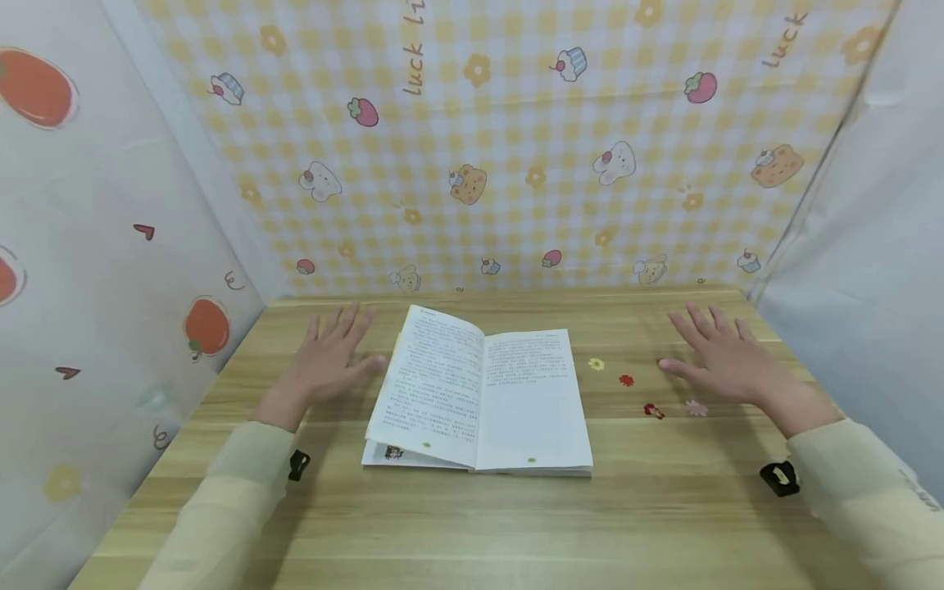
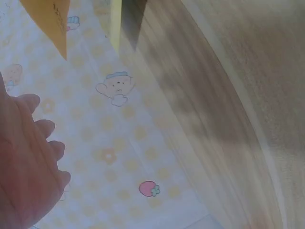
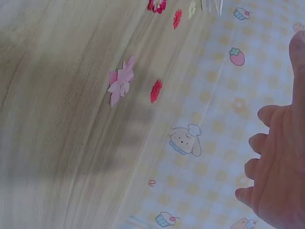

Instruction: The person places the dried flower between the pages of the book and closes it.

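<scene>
An open book (image 1: 531, 418) lies in the middle of the wooden table, its left pages lifted in a curve. To its left, my left hand (image 1: 324, 365) is spread with straight fingers, the thumb tip close to the page edge. My right hand (image 1: 726, 360), also spread and holding nothing, hovers at the right above its shadow. Small flower cut-outs lie between book and right hand: a yellow one (image 1: 596, 364), a red one (image 1: 626, 380), a dark red one (image 1: 654, 410) and a pink one (image 1: 696, 407). Another red flower (image 3: 156, 90) shows in the right wrist view.
A checked yellow cloth (image 1: 509, 147) with cartoon prints hangs behind the table (image 1: 442, 533). White sheets (image 1: 103, 270) close off both sides. Black bands (image 1: 780, 478) show beside the pale sleeves (image 1: 855, 483). An orange pointed corner (image 2: 50, 21) with dark marks juts into the left wrist view.
</scene>
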Demonstrator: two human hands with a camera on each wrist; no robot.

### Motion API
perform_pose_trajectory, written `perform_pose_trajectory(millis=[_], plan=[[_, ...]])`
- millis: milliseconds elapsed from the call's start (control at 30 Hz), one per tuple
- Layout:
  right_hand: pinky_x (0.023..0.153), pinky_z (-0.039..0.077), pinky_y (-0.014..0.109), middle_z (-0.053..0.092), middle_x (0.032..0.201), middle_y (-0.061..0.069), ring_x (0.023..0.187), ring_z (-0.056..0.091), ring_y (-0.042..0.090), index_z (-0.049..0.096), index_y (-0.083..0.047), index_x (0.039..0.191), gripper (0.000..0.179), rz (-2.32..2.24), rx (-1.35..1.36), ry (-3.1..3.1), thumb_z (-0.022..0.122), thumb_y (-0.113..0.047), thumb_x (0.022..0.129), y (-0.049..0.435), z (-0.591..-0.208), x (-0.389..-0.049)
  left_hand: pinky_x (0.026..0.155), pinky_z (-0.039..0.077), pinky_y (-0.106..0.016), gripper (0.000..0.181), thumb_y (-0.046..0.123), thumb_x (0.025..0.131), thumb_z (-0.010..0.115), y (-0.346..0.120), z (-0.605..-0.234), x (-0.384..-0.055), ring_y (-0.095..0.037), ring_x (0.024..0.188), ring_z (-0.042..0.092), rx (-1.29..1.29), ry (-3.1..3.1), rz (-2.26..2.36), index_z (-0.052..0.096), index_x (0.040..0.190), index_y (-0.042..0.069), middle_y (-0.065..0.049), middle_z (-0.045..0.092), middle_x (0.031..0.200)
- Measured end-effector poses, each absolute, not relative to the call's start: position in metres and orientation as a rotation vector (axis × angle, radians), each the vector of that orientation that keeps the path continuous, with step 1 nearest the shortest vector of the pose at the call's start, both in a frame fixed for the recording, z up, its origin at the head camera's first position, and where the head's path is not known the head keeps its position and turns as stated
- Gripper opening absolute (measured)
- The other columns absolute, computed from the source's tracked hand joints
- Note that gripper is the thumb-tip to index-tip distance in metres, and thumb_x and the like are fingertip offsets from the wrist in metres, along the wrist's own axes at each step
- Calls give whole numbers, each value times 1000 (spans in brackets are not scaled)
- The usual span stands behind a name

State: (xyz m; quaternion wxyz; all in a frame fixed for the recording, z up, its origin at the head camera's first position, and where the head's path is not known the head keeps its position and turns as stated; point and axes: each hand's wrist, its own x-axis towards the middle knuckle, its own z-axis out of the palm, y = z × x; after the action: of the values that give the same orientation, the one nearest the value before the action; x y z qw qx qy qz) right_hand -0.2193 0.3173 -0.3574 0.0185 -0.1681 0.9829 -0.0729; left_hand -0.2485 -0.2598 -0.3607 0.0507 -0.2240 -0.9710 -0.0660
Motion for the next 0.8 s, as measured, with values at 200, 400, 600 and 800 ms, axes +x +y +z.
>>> perform_pose_trajectory(millis=[200, 400, 600, 800], plan=[[108, -1, 68, 3, 158, 27, 141, 0, 50, 3, -9, 157, 88, -289, -610, 3081, 49, -54, 97, 321, -356, -211, 113, -5, -60, 85, 59, 97, 43, -251, -357, -244, -35, 146, -6, -855, -2915, -225, 6, 157, 11, -15, -3, 161], [111, 11, 63, 13, 157, 27, 140, 15, 50, 9, -8, 157, 85, -325, -660, 3126, 57, -45, 97, 325, -356, -199, 114, -2, -59, 85, 59, 96, 45, -238, -359, -240, -32, 146, -7, -1035, -2858, -243, 10, 157, 11, -11, -4, 162], [87, 42, 64, 35, 148, 29, 88, 65, 33, 16, -13, 157, 83, -386, -723, 3222, 64, -38, 94, 329, -363, -184, 114, 3, -58, 85, 58, 94, 49, -226, -370, -230, -37, 146, 2, -1180, -2797, -232, 19, 156, 8, -17, 7, 161], [80, 49, 57, 49, 137, 28, 45, 50, 5, 31, -9, 153, 76, -611, -734, 3222, 70, -31, 91, 327, -375, -179, 115, 8, -56, 87, 59, 91, 54, -223, -388, -223, -43, 143, 15, -1231, -2748, -181, 28, 152, 2, -21, 21, 157]])
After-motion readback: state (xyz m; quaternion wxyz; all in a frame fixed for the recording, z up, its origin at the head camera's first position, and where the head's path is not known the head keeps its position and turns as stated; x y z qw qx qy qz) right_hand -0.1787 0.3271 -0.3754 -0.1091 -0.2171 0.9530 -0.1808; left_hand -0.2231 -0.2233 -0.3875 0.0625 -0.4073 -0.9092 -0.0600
